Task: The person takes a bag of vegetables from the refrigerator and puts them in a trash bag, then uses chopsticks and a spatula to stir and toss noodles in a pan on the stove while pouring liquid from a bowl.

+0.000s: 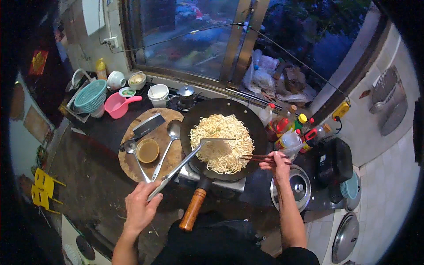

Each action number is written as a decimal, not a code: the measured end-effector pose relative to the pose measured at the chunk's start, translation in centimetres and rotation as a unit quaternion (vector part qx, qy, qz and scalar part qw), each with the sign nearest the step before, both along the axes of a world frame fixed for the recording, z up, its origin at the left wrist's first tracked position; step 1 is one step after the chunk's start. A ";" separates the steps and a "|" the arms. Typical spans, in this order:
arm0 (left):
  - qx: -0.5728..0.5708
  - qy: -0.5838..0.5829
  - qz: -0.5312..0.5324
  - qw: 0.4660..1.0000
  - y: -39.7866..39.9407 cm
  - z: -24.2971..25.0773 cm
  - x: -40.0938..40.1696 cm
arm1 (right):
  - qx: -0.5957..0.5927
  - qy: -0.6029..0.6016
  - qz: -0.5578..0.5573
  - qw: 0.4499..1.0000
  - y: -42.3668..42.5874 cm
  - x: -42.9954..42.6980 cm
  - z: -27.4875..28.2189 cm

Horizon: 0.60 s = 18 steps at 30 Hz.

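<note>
A heap of pale noodles (222,142) fills the middle of a dark wok (258,122), whose wooden handle (193,210) points towards me. My left hand (143,202) grips the handle of a metal spatula (185,160); its blade reaches over the noodles, seen nearly edge-on. From the right, my right hand (276,164) holds a pair of dark chopsticks (255,158), their tips at the right side of the heap. Beneath the wok is a silver gas stove (232,186). My right forearm passes over a glass pot lid (299,188), hiding part of it.
Left of the wok, a round wooden chopping board (132,169) carries a cleaver (149,126), a bowl of brown liquid (147,150), a ladle (174,129) and a smaller spoon (130,146). Several sauce bottles (288,139) crowd the right side. A pink dipper (117,105) and teal basket (91,96) stand back left.
</note>
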<state>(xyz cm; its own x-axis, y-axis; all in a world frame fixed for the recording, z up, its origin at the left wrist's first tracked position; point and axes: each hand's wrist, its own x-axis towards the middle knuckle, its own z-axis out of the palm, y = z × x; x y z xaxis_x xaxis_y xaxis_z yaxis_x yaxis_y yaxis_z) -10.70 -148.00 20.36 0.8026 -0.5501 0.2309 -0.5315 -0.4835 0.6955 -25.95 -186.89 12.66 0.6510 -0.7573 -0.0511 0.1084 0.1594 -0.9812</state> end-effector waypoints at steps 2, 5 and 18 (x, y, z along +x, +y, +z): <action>0.006 -0.007 -0.008 1.000 -0.1 0.2 -0.1 | 0.040 -0.081 -0.044 0.995 0.0 0.0 0.2; -0.045 0.030 0.020 0.998 -0.3 0.0 -0.3 | -0.001 -0.148 -0.065 0.987 0.2 0.4 2.6; -0.107 0.086 0.041 0.990 0.0 -0.5 0.2 | -0.055 0.048 0.097 0.993 2.0 -0.9 6.3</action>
